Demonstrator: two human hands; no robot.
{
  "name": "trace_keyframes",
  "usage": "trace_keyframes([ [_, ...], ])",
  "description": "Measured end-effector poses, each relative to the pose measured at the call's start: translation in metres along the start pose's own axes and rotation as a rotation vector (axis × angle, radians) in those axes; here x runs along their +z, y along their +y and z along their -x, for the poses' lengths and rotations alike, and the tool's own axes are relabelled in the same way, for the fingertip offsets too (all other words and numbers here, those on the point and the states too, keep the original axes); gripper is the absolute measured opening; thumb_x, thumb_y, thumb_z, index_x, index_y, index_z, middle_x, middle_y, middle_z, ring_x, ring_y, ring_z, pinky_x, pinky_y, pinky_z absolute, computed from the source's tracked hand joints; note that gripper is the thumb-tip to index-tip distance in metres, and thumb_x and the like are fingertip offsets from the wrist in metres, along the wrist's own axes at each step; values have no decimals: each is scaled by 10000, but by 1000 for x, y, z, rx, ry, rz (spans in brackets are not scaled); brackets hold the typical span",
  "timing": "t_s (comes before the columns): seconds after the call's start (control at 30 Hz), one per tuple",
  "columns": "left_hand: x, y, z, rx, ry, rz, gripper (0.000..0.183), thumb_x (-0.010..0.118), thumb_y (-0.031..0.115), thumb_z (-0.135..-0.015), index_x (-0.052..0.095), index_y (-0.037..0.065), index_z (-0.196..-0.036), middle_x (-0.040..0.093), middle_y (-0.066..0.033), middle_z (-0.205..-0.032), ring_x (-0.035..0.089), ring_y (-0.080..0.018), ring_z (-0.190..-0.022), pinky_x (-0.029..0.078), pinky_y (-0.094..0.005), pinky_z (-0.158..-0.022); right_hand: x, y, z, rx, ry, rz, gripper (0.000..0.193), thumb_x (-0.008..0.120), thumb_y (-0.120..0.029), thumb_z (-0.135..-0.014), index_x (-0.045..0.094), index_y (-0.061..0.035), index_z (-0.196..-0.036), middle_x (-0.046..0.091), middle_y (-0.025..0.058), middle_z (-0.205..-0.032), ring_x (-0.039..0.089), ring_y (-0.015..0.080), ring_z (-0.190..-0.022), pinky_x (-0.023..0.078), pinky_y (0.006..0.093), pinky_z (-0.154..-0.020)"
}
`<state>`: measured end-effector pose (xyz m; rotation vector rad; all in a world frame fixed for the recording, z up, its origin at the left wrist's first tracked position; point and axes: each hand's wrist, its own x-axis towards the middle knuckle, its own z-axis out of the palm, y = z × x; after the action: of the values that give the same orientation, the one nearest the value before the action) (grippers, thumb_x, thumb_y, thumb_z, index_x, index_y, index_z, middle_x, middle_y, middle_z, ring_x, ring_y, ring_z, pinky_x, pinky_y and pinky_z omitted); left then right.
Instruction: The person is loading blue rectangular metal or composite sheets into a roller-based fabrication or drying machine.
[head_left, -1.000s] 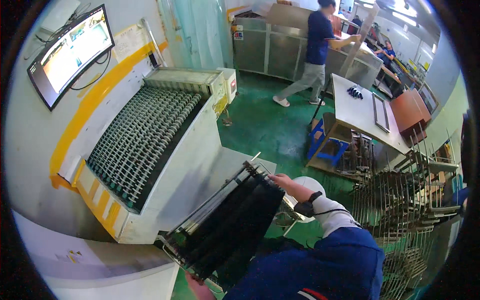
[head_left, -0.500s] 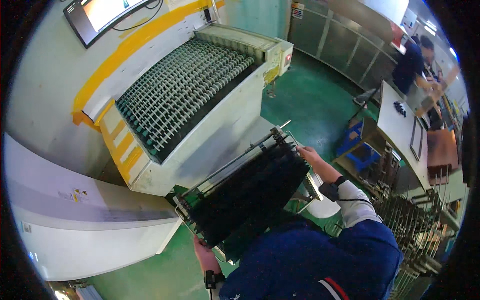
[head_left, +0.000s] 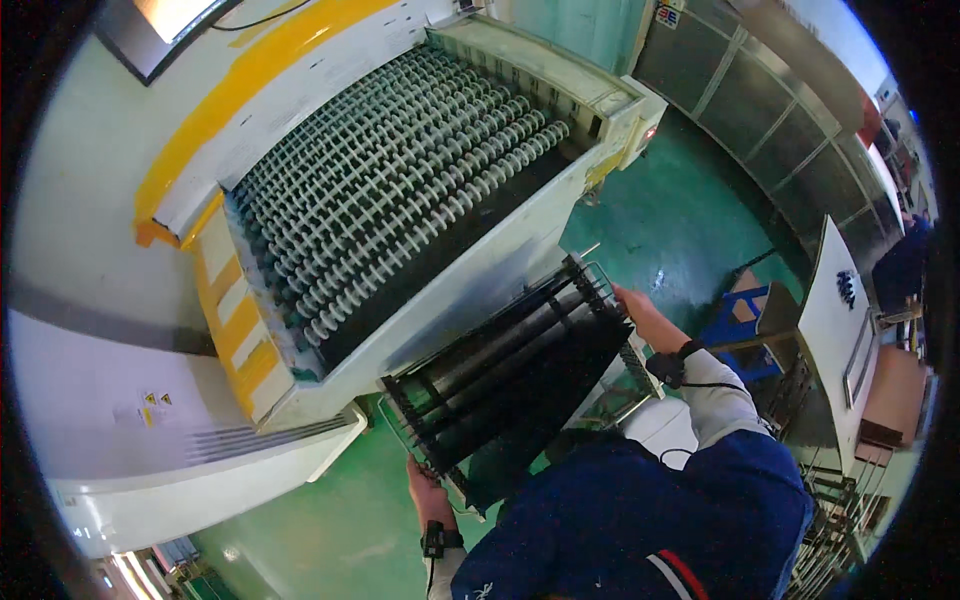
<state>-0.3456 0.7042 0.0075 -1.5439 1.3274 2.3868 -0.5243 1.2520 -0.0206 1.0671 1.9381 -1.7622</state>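
Both my hands carry a metal-framed rack [head_left: 480, 385] with several dark, flat sheets standing in its notched end pieces. My left hand [head_left: 427, 492] is closed on the rack's near left end, by a bent wire handle. At the far right end, my right hand [head_left: 638, 308] grips the frame beside another wire handle; its fingertips are partly hidden. The rack is held in front of my body, close to the side of a roller conveyor [head_left: 400, 190] with rows of pale discs on its shafts.
The conveyor's cream side wall [head_left: 470, 300] stands just beyond the rack. A white machine cabinet [head_left: 190, 480] is at left. To the right are a white-topped table [head_left: 835, 330], a blue stool [head_left: 735, 330] and several metal racks [head_left: 830, 520]. The floor [head_left: 660, 240] is green.
My view has moved nearer the conveyor, which now looks larger. The rack has tilted, so gaps between its dark sheets show. Both hands keep hold of it.
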Motion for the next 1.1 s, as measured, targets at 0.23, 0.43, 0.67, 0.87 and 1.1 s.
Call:
trace_keyframes([
  [0.23, -4, -44, -50, -129, -135, -74, 323, 492, 357, -981, 520, 67, -1120, 486, -2, -746, 454, -129, -640, 439, -287, -664, -8, -21, -43, -24, 124, 96, 680, 631, -591, -830, 637, 54, -1046, 631, 143, -1036, 562, 259, -1012, 412, 411, -890],
  [0.43, 54, -66, -40, 52, -91, -575, 499, 423, 378, -1004, 437, 23, -1355, 630, -80, -981, 581, -196, -765, 528, -358, -784, -33, -31, -66, -168, 17, 402, 752, 559, -654, -838, 625, 20, -1166, 621, 179, -1151, 575, 264, -1014, 462, 422, -867],
  [0.67, 13, -90, -104, 280, -99, -1558, 504, 533, 326, -938, 468, 51, -1356, 620, -104, -974, 587, -278, -933, 471, -507, -874, -21, -38, -63, -70, -36, 288, 711, 570, -635, -830, 641, -13, -1166, 618, 187, -1202, 565, 322, -1131, 438, 414, -961],
  [0.87, 30, -78, -97, 152, -227, -1129, 485, 534, 318, -936, 479, 49, -1336, 621, -108, -985, 591, -280, -929, 475, -498, -863, 13, -63, 29, -518, 468, 611, 565, 695, -461, -784, 624, -72, -1188, 579, 178, -1240, 532, 376, -1142, 429, 449, -978],
  [1.1, 32, -78, -88, 184, -359, -1117, 464, 536, 310, -933, 492, 48, -1313, 622, -112, -997, 596, -283, -925, 481, -487, -850, 42, -12, 131, -946, 36, 916, 620, 683, -398, -812, 506, -79, -1314, 414, 161, -1420, 380, 357, -1309, 342, 480, -1058],
])
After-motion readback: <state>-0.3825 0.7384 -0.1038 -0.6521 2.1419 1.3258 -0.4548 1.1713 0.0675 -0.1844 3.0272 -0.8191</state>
